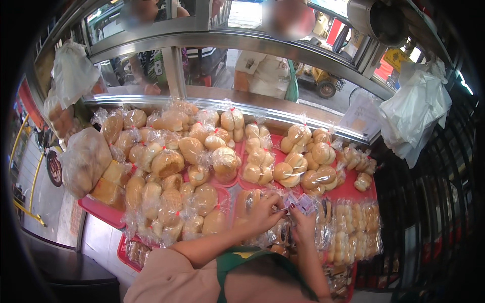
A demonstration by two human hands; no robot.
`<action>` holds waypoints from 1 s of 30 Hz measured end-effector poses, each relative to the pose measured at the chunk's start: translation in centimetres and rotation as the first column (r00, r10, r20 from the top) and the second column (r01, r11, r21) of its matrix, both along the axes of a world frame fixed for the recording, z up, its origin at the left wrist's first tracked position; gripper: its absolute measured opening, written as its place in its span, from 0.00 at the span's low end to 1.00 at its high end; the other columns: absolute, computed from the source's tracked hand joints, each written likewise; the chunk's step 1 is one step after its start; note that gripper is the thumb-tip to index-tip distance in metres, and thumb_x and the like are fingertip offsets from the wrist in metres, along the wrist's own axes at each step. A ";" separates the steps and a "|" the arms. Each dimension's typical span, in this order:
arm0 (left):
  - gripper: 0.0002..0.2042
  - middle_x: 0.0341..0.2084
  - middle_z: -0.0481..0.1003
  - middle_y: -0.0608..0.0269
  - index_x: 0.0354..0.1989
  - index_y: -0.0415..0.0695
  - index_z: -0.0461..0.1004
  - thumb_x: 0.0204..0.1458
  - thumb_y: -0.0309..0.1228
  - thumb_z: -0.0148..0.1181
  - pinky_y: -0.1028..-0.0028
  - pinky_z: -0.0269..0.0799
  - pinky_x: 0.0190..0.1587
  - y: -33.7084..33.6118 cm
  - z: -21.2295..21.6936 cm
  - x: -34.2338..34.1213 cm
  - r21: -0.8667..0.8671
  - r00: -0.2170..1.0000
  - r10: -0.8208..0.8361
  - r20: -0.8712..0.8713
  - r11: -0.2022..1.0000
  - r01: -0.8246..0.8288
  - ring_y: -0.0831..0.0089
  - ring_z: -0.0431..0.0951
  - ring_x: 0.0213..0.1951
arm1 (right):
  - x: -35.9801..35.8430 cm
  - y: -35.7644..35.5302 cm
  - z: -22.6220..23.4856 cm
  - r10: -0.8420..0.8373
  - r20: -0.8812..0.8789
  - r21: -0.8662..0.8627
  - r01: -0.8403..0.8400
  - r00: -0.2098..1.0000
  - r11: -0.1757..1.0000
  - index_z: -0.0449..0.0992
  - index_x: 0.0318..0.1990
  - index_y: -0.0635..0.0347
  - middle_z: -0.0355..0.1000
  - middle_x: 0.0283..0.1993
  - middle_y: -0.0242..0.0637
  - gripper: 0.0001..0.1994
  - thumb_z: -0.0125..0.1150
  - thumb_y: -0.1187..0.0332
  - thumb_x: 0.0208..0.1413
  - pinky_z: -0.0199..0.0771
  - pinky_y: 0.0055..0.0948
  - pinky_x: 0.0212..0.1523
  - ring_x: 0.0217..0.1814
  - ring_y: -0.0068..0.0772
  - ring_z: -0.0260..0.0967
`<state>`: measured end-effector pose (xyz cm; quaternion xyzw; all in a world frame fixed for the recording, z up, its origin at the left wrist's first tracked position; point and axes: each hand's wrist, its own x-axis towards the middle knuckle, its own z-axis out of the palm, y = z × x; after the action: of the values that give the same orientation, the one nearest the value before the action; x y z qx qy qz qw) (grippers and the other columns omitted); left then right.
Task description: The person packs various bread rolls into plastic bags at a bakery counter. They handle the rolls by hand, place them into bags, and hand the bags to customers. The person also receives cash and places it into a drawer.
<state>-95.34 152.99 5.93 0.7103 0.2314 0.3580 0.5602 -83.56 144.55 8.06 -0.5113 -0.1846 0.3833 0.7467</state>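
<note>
Fingers [283,206] on pale folded notes [301,203]

Red trays [353,191] cover the stall counter [96,237] behind a glass front. Bagged bread rolls [166,162] lie packed on the trays, with bagged small buns [353,227] at the right.

Bread rolls [166,161]: golden-brown, in clear bags. Trays [353,191]: red. Hanging plastic bags [417,108]: white. Apron strap [237,260]: green. Sleeve [166,278]: beige. Fingernails on right hand [303,222]: dark red.
</note>
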 end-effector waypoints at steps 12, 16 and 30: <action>0.22 0.42 0.70 0.64 0.52 0.42 0.64 0.47 0.18 0.59 0.78 0.69 0.45 1.8 0.4 -0.2 -0.278 0.950 -0.202 0.237 0.923 0.265 0.79 0.70 0.44 | -0.8 -0.4 -0.1 0.202 0.426 -0.179 -0.137 0.882 0.974 0.78 0.47 0.65 0.77 0.39 0.32 0.13 0.62 0.78 0.52 0.73 0.22 0.41 0.39 0.19 0.72; 0.16 0.37 0.73 0.66 0.46 0.41 0.69 0.47 0.21 0.60 0.79 0.68 0.42 3.3 1.2 -0.7 -0.144 0.951 -0.302 0.073 0.940 0.309 0.82 0.71 0.41 | -0.3 -0.9 1.0 0.215 0.460 -0.201 -0.135 0.862 0.970 0.78 0.46 0.65 0.77 0.38 0.31 0.13 0.62 0.78 0.51 0.72 0.22 0.41 0.39 0.17 0.70; 0.24 0.47 0.75 0.59 0.55 0.44 0.69 0.49 0.25 0.67 0.72 0.71 0.50 3.7 3.3 -1.8 0.336 0.979 -0.193 -0.069 0.919 0.205 0.73 0.76 0.47 | 1.4 0.0 3.8 0.276 0.554 -0.333 -0.095 0.786 0.938 0.78 0.38 0.64 0.75 0.32 0.26 0.07 0.64 0.80 0.50 0.70 0.20 0.36 0.33 0.16 0.69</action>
<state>-97.12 156.67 9.26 0.8224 0.1020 0.3216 0.4581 -82.18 144.57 11.90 -0.6868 -0.4005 0.2994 0.5275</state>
